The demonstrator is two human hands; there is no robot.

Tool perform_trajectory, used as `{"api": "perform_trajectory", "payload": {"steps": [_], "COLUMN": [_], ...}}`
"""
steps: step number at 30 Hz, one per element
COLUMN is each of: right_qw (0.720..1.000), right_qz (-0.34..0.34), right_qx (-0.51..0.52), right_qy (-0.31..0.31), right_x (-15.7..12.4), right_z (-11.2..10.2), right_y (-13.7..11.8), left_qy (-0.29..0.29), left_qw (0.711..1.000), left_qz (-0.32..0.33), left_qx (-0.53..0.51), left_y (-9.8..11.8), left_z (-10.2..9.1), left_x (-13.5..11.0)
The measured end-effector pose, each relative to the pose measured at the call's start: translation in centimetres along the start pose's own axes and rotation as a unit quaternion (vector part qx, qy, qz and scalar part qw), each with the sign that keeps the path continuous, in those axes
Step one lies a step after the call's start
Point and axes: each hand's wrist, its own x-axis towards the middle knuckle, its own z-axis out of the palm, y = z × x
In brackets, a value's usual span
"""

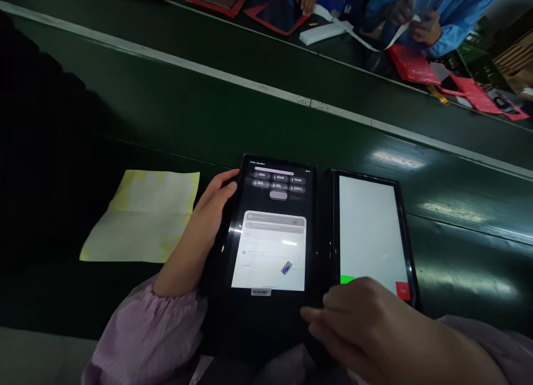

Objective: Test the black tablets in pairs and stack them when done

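Observation:
A black-framed tablet (275, 252) lies before me, its lit screen showing a dark panel of several buttons above a white box. A barcode sticker sits near its lower edge. My left hand (214, 207) is closed around the tablet's upper left edge, thumb near the front rim. To the right is a second tablet (368, 224), showing a plain pale screen with a green patch and a red patch along the bottom. My right hand (366, 324) is over that tablet's lower left corner, fingers curled and pointing left. Nothing shows in it; its palm side is hidden.
A yellow-edged paper sheet (144, 218) lies left of my left forearm. Beyond a pale metal strip (250, 85) on the dark green bench, co-workers' hands handle items near red pouches (416, 66) and a white foam block (322, 34).

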Motion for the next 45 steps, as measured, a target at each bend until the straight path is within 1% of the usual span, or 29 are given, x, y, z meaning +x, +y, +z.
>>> {"api": "perform_trajectory", "payload": {"steps": [1, 3, 6, 9, 13, 19, 22, 26, 30, 35, 41, 45], "right_qw": [0.999, 0.995, 0.99, 0.99, 0.992, 0.994, 0.993, 0.99, 0.987, 0.987, 0.985, 0.985], "right_qz": [0.019, 0.048, 0.069, 0.068, 0.064, 0.045, 0.042, 0.043, 0.053, 0.089, 0.123, 0.118], "right_qx": [-0.01, -0.027, -0.064, -0.08, -0.071, -0.064, -0.059, -0.04, -0.051, -0.055, -0.074, -0.097], "right_qy": [0.036, 0.077, 0.101, 0.095, 0.088, 0.07, 0.092, 0.128, 0.14, 0.119, 0.094, 0.083], "right_x": [-0.1, 0.0, 0.0, 0.0, -0.1, -0.1, -0.1, 0.2, 0.8, 1.7, 3.4, 5.2], "right_z": [-0.1, -0.1, 0.2, 0.5, 0.8, 1.3, 1.3, 0.8, 0.1, -0.4, -0.1, 0.3], "right_y": [0.2, 0.9, 1.5, 1.6, 1.5, 1.3, 1.3, 1.5, 2.2, 3.4, 4.1, 4.3], "left_qy": [-0.002, -0.01, -0.007, 0.007, 0.016, 0.019, 0.02, 0.019, 0.016, 0.022, 0.014, 0.01], "left_qw": [1.0, 1.0, 0.999, 0.999, 1.0, 1.0, 1.0, 1.0, 1.0, 1.0, 1.0, 0.999], "left_qz": [-0.001, -0.002, 0.0, 0.012, 0.023, 0.021, 0.022, 0.019, 0.013, 0.017, 0.023, 0.031], "left_qx": [-0.003, -0.016, -0.032, -0.03, -0.012, -0.008, -0.007, -0.011, -0.014, 0.009, -0.003, -0.011], "left_y": [-0.1, -0.2, -0.1, 0.1, 0.5, 0.5, 0.5, 0.4, 0.5, 0.7, 0.4, 0.4], "left_z": [-0.1, -0.1, 0.2, 0.6, 0.8, 0.8, 0.8, 0.8, 0.8, 0.7, 0.7, 0.7], "left_x": [0.2, 0.5, 0.5, 0.0, -0.7, -0.6, -0.6, -0.6, -0.6, -0.8, -0.9, -0.8]}}
